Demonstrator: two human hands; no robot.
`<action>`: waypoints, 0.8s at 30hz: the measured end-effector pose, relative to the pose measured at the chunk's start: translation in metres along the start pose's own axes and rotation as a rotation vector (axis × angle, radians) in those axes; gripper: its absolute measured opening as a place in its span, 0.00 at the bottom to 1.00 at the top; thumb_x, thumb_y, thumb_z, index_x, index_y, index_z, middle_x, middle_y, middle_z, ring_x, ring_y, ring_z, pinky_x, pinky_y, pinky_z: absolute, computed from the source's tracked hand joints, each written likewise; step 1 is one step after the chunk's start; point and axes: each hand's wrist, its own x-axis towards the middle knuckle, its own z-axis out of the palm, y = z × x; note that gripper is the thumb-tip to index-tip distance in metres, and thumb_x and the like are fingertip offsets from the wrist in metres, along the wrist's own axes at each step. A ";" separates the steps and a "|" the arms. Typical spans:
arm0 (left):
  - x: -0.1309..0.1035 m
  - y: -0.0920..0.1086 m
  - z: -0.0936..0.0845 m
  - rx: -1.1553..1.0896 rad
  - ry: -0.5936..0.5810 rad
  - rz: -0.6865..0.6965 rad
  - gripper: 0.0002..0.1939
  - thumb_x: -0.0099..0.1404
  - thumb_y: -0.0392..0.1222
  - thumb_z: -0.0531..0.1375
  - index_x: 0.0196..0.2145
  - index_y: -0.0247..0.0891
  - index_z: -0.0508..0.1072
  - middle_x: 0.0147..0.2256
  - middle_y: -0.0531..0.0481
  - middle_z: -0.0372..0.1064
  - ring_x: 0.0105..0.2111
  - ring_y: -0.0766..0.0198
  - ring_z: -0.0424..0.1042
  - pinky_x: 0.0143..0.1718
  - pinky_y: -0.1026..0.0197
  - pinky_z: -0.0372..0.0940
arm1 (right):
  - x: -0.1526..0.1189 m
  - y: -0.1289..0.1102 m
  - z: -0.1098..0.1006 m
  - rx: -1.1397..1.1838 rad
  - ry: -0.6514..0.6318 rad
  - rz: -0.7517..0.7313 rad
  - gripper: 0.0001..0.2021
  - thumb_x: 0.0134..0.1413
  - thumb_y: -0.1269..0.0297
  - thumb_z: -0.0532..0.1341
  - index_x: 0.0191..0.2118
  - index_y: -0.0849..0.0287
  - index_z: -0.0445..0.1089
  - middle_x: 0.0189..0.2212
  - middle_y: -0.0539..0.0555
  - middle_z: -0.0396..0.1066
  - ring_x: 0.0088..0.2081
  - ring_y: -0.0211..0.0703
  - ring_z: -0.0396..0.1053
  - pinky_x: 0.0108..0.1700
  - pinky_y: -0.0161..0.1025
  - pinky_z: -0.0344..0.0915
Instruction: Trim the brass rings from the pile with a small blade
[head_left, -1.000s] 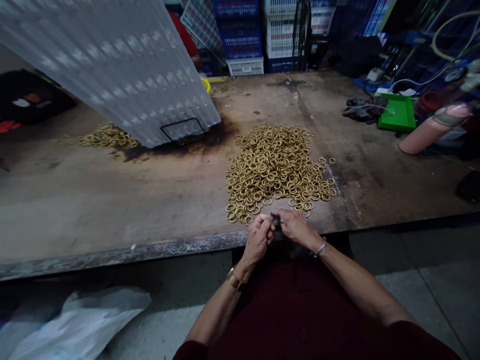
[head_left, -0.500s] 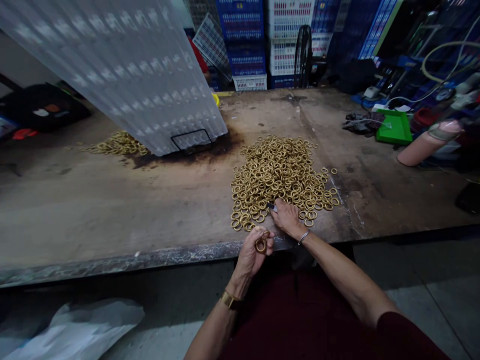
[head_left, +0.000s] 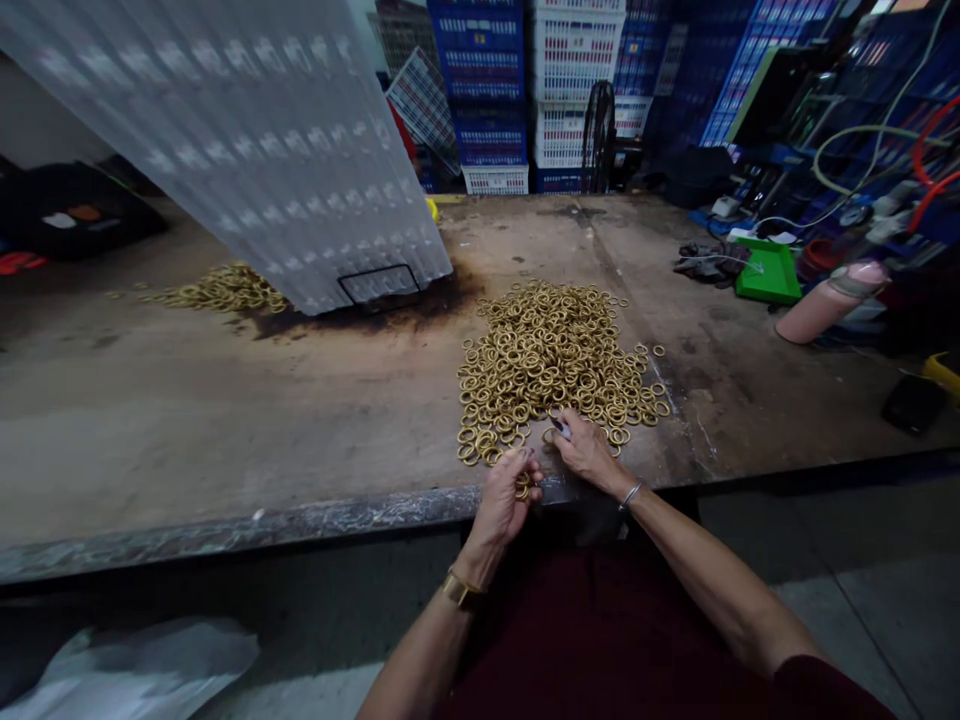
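Note:
My left hand (head_left: pixel 501 500), with a gold-coloured watch on its wrist, is closed at the table's front edge around brass-coloured rings (head_left: pixel 523 488); how many is hidden by the fingers. Just to its right, my right hand (head_left: pixel 589 452) grips a small pen-like tool (head_left: pixel 561 427), pale with a dark tip; its exact kind is too small to make out. One loose ring (head_left: pixel 548 436) lies by the right fingertips, and I cannot tell whether they touch it. Directly beyond both hands spreads a heap of similar rings (head_left: pixel 551 345).
A tall translucent ribbed panel (head_left: pixel 300 170) leans over the table (head_left: pixel 225 420), with a second ring pile (head_left: pixel 225 288) beside it. At right stand a green tray (head_left: pixel 769 272), a pink cylinder (head_left: pixel 829 303) and hoses. Stacked crates (head_left: pixel 480 90) rise behind the table.
My right hand has drawn back slightly from the heap towards me, still holding the tool. The left hand has turned a little, covering more of its rings. The view has shifted slightly.

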 end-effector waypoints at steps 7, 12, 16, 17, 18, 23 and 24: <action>-0.001 -0.009 0.010 0.163 -0.069 0.049 0.23 0.45 0.52 0.68 0.32 0.36 0.66 0.18 0.60 0.60 0.14 0.76 0.56 0.14 0.73 0.47 | -0.023 0.001 -0.003 0.423 0.073 -0.079 0.07 0.50 0.60 0.53 0.30 0.57 0.62 0.22 0.45 0.58 0.24 0.35 0.55 0.29 0.31 0.53; -0.002 -0.014 0.008 0.357 -0.029 0.156 0.21 0.49 0.54 0.65 0.31 0.36 0.67 0.17 0.59 0.59 0.14 0.76 0.55 0.15 0.73 0.48 | -0.023 0.003 -0.002 0.584 -0.026 0.037 0.08 0.47 0.58 0.54 0.26 0.57 0.60 0.18 0.43 0.57 0.22 0.34 0.54 0.27 0.31 0.53; -0.005 -0.015 0.007 0.500 -0.041 0.223 0.18 0.52 0.54 0.64 0.31 0.36 0.68 0.18 0.58 0.61 0.15 0.76 0.56 0.15 0.72 0.49 | -0.022 0.005 -0.001 0.571 -0.037 0.049 0.10 0.47 0.58 0.55 0.23 0.58 0.61 0.16 0.43 0.58 0.21 0.33 0.54 0.25 0.30 0.52; -0.005 -0.014 0.007 0.479 -0.062 0.197 0.18 0.52 0.54 0.63 0.30 0.36 0.67 0.19 0.58 0.61 0.15 0.76 0.56 0.15 0.72 0.48 | -0.022 0.005 0.000 0.564 -0.038 0.051 0.09 0.47 0.58 0.55 0.23 0.58 0.61 0.16 0.43 0.58 0.21 0.32 0.53 0.25 0.30 0.52; -0.006 -0.014 0.008 0.440 -0.091 0.153 0.19 0.52 0.55 0.63 0.29 0.36 0.67 0.19 0.58 0.61 0.15 0.76 0.56 0.14 0.72 0.47 | -0.023 0.005 0.001 0.562 -0.042 0.052 0.09 0.46 0.59 0.55 0.23 0.58 0.61 0.16 0.43 0.57 0.21 0.32 0.53 0.25 0.30 0.51; -0.007 -0.012 0.011 0.257 -0.188 0.009 0.19 0.51 0.53 0.64 0.30 0.35 0.66 0.20 0.57 0.61 0.15 0.77 0.55 0.14 0.72 0.46 | -0.022 0.007 0.004 0.717 -0.090 0.074 0.10 0.47 0.57 0.55 0.26 0.59 0.62 0.18 0.44 0.60 0.21 0.32 0.54 0.25 0.30 0.53; -0.007 -0.012 0.011 0.247 -0.188 0.021 0.19 0.51 0.53 0.65 0.30 0.35 0.66 0.21 0.57 0.61 0.15 0.77 0.55 0.14 0.72 0.46 | -0.022 0.007 0.005 0.754 -0.098 0.100 0.10 0.47 0.57 0.54 0.27 0.59 0.63 0.18 0.44 0.61 0.20 0.32 0.55 0.24 0.30 0.53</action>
